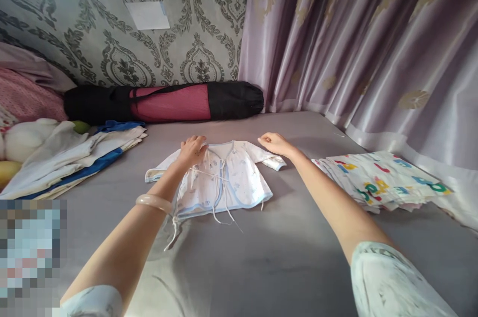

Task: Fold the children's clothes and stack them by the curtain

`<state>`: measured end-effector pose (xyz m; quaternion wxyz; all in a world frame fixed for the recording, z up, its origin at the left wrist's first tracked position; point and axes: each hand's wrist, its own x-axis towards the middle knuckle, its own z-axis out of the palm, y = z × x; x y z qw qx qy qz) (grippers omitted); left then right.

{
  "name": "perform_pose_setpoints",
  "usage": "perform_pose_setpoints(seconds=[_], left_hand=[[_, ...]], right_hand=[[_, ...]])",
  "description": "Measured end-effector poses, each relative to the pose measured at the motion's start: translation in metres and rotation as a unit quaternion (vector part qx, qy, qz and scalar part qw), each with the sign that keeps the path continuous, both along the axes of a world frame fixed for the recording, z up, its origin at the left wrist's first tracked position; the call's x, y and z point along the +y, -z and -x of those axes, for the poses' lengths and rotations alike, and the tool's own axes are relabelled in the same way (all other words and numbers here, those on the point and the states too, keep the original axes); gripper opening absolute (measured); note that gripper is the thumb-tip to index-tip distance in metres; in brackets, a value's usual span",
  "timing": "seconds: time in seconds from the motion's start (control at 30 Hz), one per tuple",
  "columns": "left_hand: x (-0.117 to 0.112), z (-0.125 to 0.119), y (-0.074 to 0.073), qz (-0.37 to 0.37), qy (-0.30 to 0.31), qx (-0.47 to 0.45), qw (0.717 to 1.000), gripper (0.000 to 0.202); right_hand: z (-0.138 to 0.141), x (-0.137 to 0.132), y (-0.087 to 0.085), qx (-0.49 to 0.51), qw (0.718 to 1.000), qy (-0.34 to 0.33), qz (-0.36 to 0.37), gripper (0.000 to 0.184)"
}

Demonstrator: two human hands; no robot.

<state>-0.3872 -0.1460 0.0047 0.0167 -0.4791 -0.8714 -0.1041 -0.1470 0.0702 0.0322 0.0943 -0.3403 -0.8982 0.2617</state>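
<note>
A small white baby shirt [242, 177] with pale blue trim and a faint print lies spread on the grey sheet. White tie strings cross its front and trail past the hem. My left hand [193, 152], with a pale bangle [154, 202] on the wrist, rests over the shirt's left shoulder by the collar; its fingers are spread on the cloth. Just behind the right sleeve [271, 159] is my right hand [278, 143]. Its fingers are curled closed, with no cloth visible between them. The sleeve's cuff lies below that wrist.
At right lies a stack of folded white cloths [384, 175] with colourful print. More folded clothes [85, 158] and a plush toy [32, 140] lie at left. A black and dark-red rolled bag [172, 103] runs along the wall. Purple curtains [336, 33] hang at right.
</note>
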Motion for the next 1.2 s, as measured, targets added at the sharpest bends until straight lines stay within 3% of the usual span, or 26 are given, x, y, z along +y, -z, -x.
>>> perform_pose_setpoints(seconds=[0.1,0.2,0.37,0.5,0.6,0.67,0.77,0.83,0.93,1.03,1.2], left_hand=[[0.012,-0.024,-0.008,-0.012,0.038,-0.006,0.999,0.031],[0.031,-0.053,-0.008,-0.024,0.098,-0.018,0.995,0.028],[0.056,-0.086,0.011,-0.026,0.166,-0.069,0.983,0.031],[0.059,-0.091,0.03,-0.026,0.158,-0.056,0.986,0.037],[0.057,-0.09,0.038,-0.027,0.14,-0.048,0.989,0.041],[0.056,-0.091,0.04,-0.031,0.139,-0.047,0.989,0.044],[0.055,-0.092,0.04,-0.039,0.136,-0.043,0.989,0.046],[0.054,-0.093,0.04,-0.041,0.136,-0.041,0.989,0.047],[0.054,-0.094,0.04,-0.045,0.139,-0.041,0.988,0.048],[0.054,-0.092,0.043,-0.058,0.14,-0.043,0.988,0.047],[0.055,-0.086,0.049,-0.108,0.14,-0.055,0.983,0.046]], right_hand=[[-0.036,0.004,0.003,-0.059,0.997,0.027,0.035,0.037],[-0.05,0.002,0.012,-0.09,0.994,0.044,0.045,0.045],[-0.041,-0.002,0.023,-0.1,0.992,0.044,0.061,0.039],[-0.035,-0.007,0.019,-0.088,0.994,0.033,0.063,0.038],[-0.037,-0.013,0.006,-0.085,0.996,-0.003,-0.026,0.028],[-0.042,-0.018,-0.001,-0.076,0.985,-0.04,-0.152,0.022],[-0.051,-0.023,-0.006,-0.097,0.934,-0.092,-0.332,0.033],[-0.059,-0.025,-0.004,-0.144,0.91,-0.117,-0.371,0.036],[-0.072,-0.021,-0.001,-0.219,0.904,-0.113,-0.349,0.042],[-0.077,-0.012,-0.002,-0.247,0.917,-0.07,-0.306,0.047],[-0.063,0.004,-0.002,-0.218,0.959,0.075,-0.167,0.04]])
